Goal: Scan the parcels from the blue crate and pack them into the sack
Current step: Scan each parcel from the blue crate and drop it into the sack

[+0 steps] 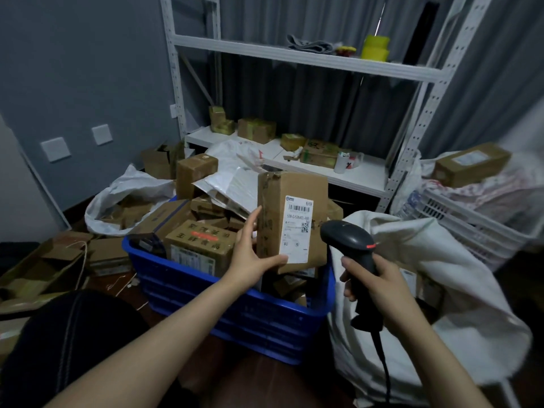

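My left hand (pixel 253 254) grips a tall brown cardboard parcel (pixel 291 189) upright above the blue crate (pixel 235 301), its white barcode label (pixel 298 229) facing me. My right hand (pixel 379 285) holds a black handheld scanner (pixel 350 240) by its handle, with the scanner head just right of the label. The crate is heaped with several brown boxes and white mailer bags. A large white sack (pixel 459 293) stands open to the right of the crate, with a parcel partly visible inside.
A white metal shelf unit (pixel 309 58) behind the crate carries small taped boxes. A white plastic bag of boxes (pixel 126 195) lies at the left. Flattened cardboard (pixel 50 263) covers the floor at left. A white basket (pixel 471 219) with a long box stands at the right.
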